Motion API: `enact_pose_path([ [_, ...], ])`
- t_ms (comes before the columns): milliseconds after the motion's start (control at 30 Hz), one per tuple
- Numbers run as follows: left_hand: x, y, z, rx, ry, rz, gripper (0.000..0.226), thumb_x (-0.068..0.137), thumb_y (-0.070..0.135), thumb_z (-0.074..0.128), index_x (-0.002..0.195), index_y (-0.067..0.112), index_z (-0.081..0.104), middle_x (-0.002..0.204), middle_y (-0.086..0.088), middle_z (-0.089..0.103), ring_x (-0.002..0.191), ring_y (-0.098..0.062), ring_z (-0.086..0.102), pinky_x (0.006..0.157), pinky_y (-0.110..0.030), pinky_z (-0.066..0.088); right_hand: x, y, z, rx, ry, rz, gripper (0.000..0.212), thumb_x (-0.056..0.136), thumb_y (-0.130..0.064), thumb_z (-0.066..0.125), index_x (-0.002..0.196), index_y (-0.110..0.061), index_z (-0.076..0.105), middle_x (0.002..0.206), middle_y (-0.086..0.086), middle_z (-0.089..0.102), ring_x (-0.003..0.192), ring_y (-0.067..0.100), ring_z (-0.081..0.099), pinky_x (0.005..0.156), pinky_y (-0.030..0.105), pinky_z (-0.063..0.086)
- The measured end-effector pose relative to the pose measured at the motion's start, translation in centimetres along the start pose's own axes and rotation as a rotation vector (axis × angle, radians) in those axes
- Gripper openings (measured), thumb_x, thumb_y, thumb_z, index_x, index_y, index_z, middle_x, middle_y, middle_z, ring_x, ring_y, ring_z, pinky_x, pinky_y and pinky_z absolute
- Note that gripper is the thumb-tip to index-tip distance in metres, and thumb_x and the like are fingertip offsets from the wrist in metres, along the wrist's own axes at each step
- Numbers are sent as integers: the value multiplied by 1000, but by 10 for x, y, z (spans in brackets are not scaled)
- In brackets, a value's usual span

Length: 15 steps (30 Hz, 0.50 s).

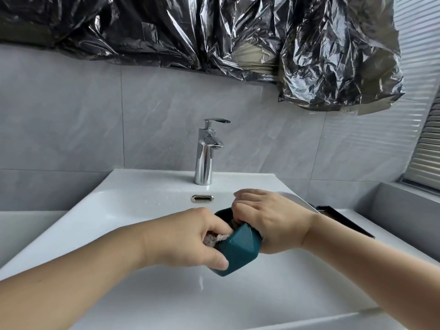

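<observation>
1. Teal cup (240, 248): you hold it tilted over the middle of the white sink (147, 186), in front of the faucet (204, 158).
2. Step, as judged: scrubbing the cup with a cloth. The next move likely calls for turning it to a fresh facet; it is wet, so grip firmly.
3. Your right hand (273, 222) is curled round the cup's far side, fingers over the rim.
4. Your left hand (188, 239) pinches the cloth (214, 238), thumb pressed on a lower facet.
5. A thin water trickle (201, 281) falls below the cup.

left hand (190, 236) curled, gripping | right hand (269, 222) curled, gripping | hands nearly touching
</observation>
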State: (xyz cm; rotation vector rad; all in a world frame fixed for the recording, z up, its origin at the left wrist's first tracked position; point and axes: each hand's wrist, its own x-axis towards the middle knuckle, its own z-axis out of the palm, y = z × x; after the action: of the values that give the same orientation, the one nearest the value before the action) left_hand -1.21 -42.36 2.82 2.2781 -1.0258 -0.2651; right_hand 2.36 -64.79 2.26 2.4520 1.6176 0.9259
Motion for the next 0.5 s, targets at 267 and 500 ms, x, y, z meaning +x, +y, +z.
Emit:
enact_pose_path([
  [267, -1, 6, -5, 82, 47, 100, 13, 78, 24, 72, 83, 17, 62, 91, 2, 60, 89, -20, 61, 85, -50, 50, -7, 3, -6, -73, 145, -20, 24, 85, -20, 67, 98, -11, 50, 87, 4, 65, 78, 27, 58, 76, 36, 49],
  [500, 0, 2, -4, 370, 100, 306, 19, 82, 30, 69, 87, 14, 63, 90, 8, 56, 92, -11, 50, 83, -38, 43, -12, 14, -3, 35, 166, 35, 26, 83, -22, 73, 94, -10, 53, 122, 6, 66, 97, 29, 64, 79, 40, 51],
])
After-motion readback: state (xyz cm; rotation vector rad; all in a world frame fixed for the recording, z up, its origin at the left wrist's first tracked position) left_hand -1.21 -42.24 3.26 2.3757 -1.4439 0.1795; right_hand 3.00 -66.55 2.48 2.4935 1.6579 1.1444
